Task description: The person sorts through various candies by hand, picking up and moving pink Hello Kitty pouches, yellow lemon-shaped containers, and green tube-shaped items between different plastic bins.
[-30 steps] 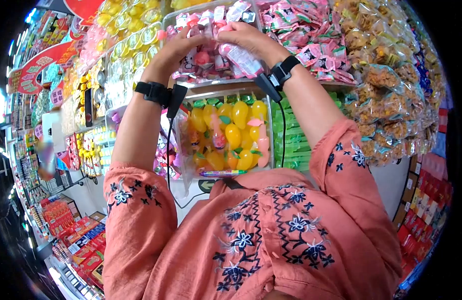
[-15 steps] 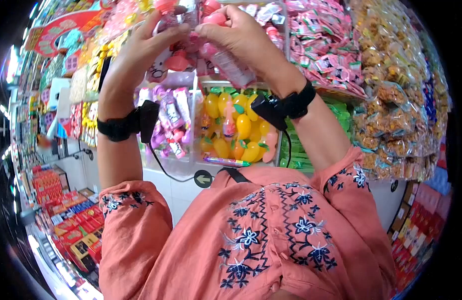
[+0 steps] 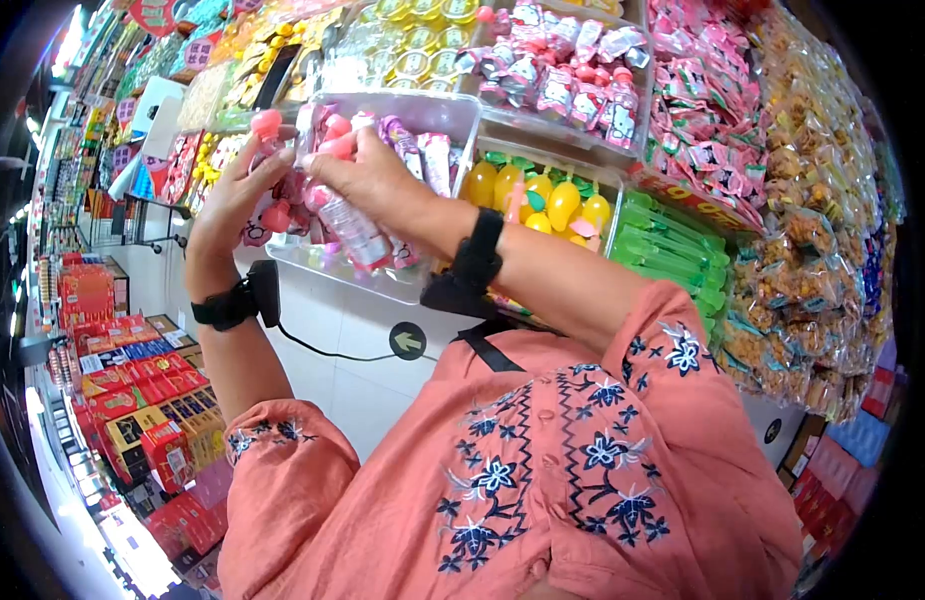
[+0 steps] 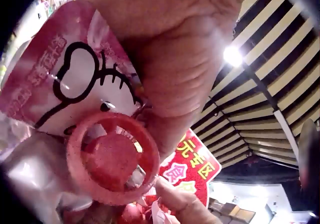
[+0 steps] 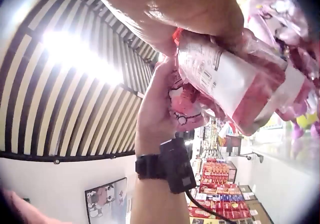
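Note:
Both hands grip pink cartoon-cat pouches with round pink caps, held close together over a clear plastic bin (image 3: 392, 287). My left hand (image 3: 227, 205) curls round its pouches; in the left wrist view one pouch (image 4: 92, 73) shows a white cat face beside a big pink cap (image 4: 112, 159). My right hand (image 3: 387, 190) grips several more, their printed pouch (image 3: 357, 230) bottoms hanging below the palm. The right wrist view shows a white-and-pink pouch (image 5: 225, 83) under the fingers. Purple pouches (image 3: 437, 160) lie in the bin beneath, partly hidden by the right hand.
Behind to the right stands a bin of similar pink pouches (image 3: 572, 85). Yellow mango-shaped items (image 3: 537, 195) and green packs (image 3: 672, 250) lie right of the hands. Bagged brown snacks (image 3: 792, 250) pile up further right. Red boxes (image 3: 132, 380) are stacked low at left.
Both hands have lifted pink pouches from the pink bin at the back and carried them left and nearer, over the bin of purple pouches. The head view has shifted too.

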Motion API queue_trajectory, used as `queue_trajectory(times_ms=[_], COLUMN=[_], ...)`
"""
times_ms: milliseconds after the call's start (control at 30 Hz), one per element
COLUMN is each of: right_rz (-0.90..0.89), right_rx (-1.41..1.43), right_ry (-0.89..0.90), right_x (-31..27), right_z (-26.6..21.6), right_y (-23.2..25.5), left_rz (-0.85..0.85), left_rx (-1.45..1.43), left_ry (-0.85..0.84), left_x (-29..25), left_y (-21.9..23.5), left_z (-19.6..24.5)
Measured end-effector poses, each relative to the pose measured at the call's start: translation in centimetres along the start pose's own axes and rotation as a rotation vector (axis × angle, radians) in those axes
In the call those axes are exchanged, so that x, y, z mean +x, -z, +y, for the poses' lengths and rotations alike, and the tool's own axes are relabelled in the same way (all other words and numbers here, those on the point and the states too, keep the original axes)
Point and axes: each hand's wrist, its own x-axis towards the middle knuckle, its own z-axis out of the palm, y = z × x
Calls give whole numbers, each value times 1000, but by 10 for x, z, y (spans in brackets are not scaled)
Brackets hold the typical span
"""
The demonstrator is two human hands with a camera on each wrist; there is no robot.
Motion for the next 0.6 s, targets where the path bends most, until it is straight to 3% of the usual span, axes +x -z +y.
queue_trajectory(times_ms=[67,133,200,333,367,400,467,533,600], right_rz=[10,8,-57,-78,-77,-90,-56,9,150], right_rx=[-28,-142,-256,-539,-644,-739,-757,-618,-554], right_ry=[-22,-6,-14,207,252,293,341,230,175], right_x=[-1,-5,-6,-1,-1,-5,9,6,8], right_z=[20,36,44,65,47,26,16,-16,-41], right_y=[-15,-22,-14,5,20,31,53,81,120], left_rz=[49,-38,113,-10,64,72,273,163,86], left_rx=[33,-10,21,116,292,524,447,259,145], left_ry=[14,112,-38,-16,-10,93,-144,-161,-267], left_x=[1,12,25,51,56,50,63,50,62], left_y=[2,8,0,8,19,19,23,4,-15], left_z=[-17,-45,-80,-127,-132,-100,-108,-27,15])
